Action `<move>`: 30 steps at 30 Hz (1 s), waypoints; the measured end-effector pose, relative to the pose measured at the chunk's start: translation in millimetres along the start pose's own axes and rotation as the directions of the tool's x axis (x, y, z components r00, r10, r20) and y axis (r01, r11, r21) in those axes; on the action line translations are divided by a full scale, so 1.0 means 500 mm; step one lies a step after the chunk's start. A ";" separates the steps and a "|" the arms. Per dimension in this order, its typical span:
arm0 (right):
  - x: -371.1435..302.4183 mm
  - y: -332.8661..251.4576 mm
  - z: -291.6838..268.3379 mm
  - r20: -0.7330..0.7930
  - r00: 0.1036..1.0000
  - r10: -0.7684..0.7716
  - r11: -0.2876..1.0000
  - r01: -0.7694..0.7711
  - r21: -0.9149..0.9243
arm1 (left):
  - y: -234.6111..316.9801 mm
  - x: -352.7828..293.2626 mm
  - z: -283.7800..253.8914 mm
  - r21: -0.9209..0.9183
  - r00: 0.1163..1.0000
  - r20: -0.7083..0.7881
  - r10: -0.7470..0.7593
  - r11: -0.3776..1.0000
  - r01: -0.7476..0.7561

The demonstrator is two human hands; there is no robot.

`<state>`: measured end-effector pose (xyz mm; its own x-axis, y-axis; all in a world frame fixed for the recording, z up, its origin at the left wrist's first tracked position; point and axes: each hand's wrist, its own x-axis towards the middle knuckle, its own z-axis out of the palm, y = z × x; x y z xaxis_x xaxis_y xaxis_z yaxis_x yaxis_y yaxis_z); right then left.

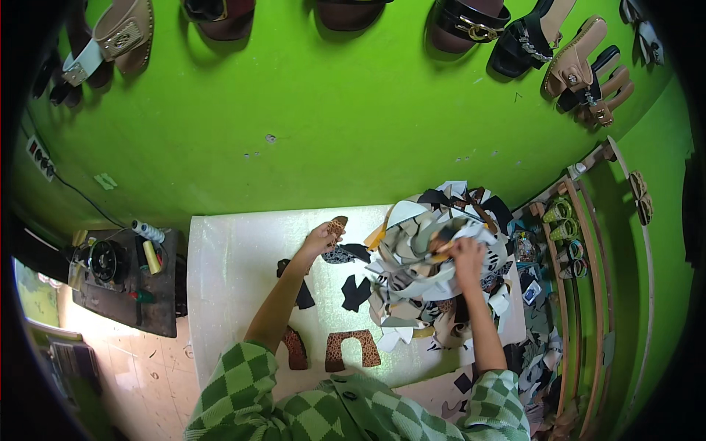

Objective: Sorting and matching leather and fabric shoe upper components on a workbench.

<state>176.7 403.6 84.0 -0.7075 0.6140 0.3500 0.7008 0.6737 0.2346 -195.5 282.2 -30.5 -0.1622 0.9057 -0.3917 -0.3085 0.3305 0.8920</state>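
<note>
My left hand is closed on a small leopard-print piece of material, held up over the white tabletop. Under it lie dark and grey patterned cut pieces. My right hand reaches into a large heap of mixed scraps, its fingers curled down among blurred pieces; what exactly they grip I cannot make out. A black cut piece lies between my arms. Nearer to me are an arch-shaped leopard-print piece and a reddish-brown one, partly covered by my left arm.
On the left stands a dark side table with bottles and a round black item. Sandals hang along the green wall above. To the right, a wooden rack holds shoes, and more scraps lie beside it.
</note>
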 end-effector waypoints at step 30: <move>-0.318 -0.404 0.081 0.392 0.865 -0.312 0.660 -0.099 0.744 | -0.339 -0.407 0.083 0.311 0.974 0.226 0.007 0.947 -0.079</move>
<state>143.9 186.5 -55.7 -0.8670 0.4821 -0.1261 0.4646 0.6903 -0.5547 -71.2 52.9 -92.4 0.0519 0.9446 -0.3242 0.0123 0.3240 0.9460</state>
